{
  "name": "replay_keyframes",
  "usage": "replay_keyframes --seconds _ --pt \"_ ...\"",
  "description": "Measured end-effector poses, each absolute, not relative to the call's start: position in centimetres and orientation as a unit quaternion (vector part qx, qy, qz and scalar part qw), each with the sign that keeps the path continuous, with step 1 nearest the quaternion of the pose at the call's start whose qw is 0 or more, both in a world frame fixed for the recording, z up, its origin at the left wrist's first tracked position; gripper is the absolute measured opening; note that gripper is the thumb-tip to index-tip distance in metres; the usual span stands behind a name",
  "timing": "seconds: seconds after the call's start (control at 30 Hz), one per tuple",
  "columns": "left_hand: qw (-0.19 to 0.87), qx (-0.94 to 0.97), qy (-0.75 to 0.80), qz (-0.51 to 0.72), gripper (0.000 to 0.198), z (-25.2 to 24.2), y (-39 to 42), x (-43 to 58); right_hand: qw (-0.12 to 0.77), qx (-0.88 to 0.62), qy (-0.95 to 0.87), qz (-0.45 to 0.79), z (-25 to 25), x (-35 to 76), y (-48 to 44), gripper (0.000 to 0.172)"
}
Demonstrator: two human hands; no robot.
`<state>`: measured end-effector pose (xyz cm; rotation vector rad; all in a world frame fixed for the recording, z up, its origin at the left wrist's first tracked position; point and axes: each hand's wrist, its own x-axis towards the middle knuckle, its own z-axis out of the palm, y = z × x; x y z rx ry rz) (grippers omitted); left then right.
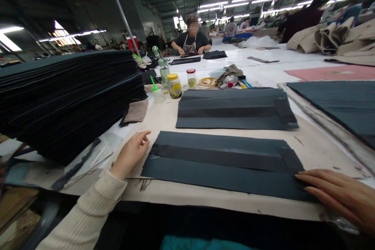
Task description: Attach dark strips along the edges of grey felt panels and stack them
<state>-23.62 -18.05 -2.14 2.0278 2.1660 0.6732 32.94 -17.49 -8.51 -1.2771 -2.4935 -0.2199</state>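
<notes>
A dark blue-grey fabric panel lies flat before me, with a black strip along its length and a black patch at its right end. Just beyond its left edge is my left hand, fingers loosely bent and nothing visible in them. My right hand rests with stretched fingers on the panel's right end. Farther back lies a stack of similar panels, the top one bearing a black strip and patch too.
A tall pile of dark sheets stands at left, beside a brown fabric piece. Behind are a green-spouted bottle, a yellow-lidded jar and a red-lidded jar. Blue-grey sheets lie at right. A co-worker sits opposite.
</notes>
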Motion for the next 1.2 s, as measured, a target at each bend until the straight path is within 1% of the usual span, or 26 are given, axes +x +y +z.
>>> replay_keyframes --seconds 0.07,0.1,0.17,0.23,0.3,0.4,0.53,0.67,0.7,0.77,0.87,0.97,1.07,1.13,1.2 --pt "0.023 0.722 0.652 0.231 0.035 -1.5 -18.3 -21.0 0.126 -0.425 -0.893 -0.070 -7.3 31.9 -17.2 0.044" --pt "0.019 0.755 0.615 0.225 0.035 -1.3 -18.4 -19.2 0.125 -0.421 -0.895 -0.074 -6.6 31.1 -17.1 0.050" --pt "0.020 0.819 0.541 0.191 0.038 -0.9 -18.4 -15.3 0.152 -0.420 -0.890 -0.091 -5.1 29.0 -16.9 0.058" --pt "0.020 0.863 0.482 0.152 0.042 -0.8 -18.3 -11.8 0.173 -0.410 -0.890 -0.101 -4.2 26.9 -16.9 0.061" --pt "0.020 0.881 0.457 0.124 0.047 -1.1 -18.1 -9.6 0.176 -0.403 -0.892 -0.100 -4.3 25.5 -16.8 0.064" --pt "0.045 0.870 0.484 0.083 0.054 -2.2 -17.5 -9.4 0.148 -0.396 -0.903 -0.076 -6.0 25.0 -16.7 0.068" --pt "0.065 0.823 0.563 0.039 0.057 -3.8 -17.9 -13.7 0.105 -0.412 -0.905 -0.018 -7.9 25.5 -16.7 0.065" --pt "0.038 0.782 0.621 0.031 0.060 -5.7 -19.8 -20.0 0.097 -0.424 -0.900 0.010 -7.0 25.1 -17.0 0.061" --pt "0.030 0.776 0.628 0.039 0.062 -6.4 -20.2 -21.7 0.091 -0.428 -0.899 0.020 -6.6 24.9 -17.1 0.060" --pt "0.021 0.777 0.625 0.063 0.059 -8.0 -20.4 -25.0 0.074 -0.436 -0.896 0.052 -5.7 24.7 -17.1 0.058" --pt "0.066 0.800 0.587 0.105 0.050 -9.1 -19.2 -28.6 0.058 -0.442 -0.887 0.122 -4.1 25.0 -16.7 0.054" --pt "0.119 0.751 0.633 0.142 0.035 -7.4 -17.1 -29.3 0.108 -0.475 -0.860 0.152 -2.4 26.2 -15.4 0.047" --pt "0.131 0.721 0.660 0.164 0.027 -4.4 -14.9 -27.4 0.176 -0.518 -0.831 0.102 -1.5 27.5 -13.2 0.038" --pt "0.132 0.717 0.664 0.168 0.028 -2.8 -13.6 -25.6 0.175 -0.529 -0.827 0.072 -1.5 27.9 -11.6 0.033" --pt "0.148 0.719 0.660 0.163 0.028 -2.1 -12.4 -24.3 0.146 -0.530 -0.833 0.067 -1.9 27.8 -10.2 0.028"
